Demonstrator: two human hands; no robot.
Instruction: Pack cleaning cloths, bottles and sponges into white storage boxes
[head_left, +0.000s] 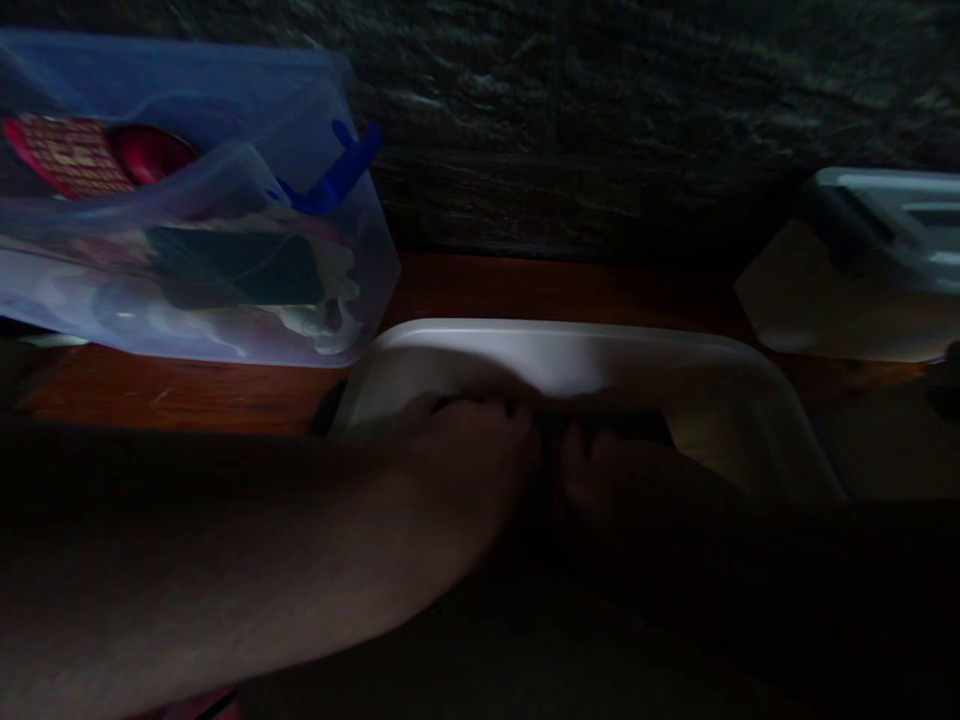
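Shadow hides whether the curled fingers of the left hand [476, 465] and right hand [611, 475] clamp the dark, indistinct thing [641, 422] inside the white, round-cornered plastic tub [559, 340].

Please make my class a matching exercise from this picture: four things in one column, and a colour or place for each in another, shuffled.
Things:
1. Clip
2. Left hand
3. Tub
4. Wooden surface

Colours and places:
A. White
B. Reddish-brown
C. Blue
D. Close beside the right hand

Right pairs: 1-C, 2-D, 3-A, 4-B
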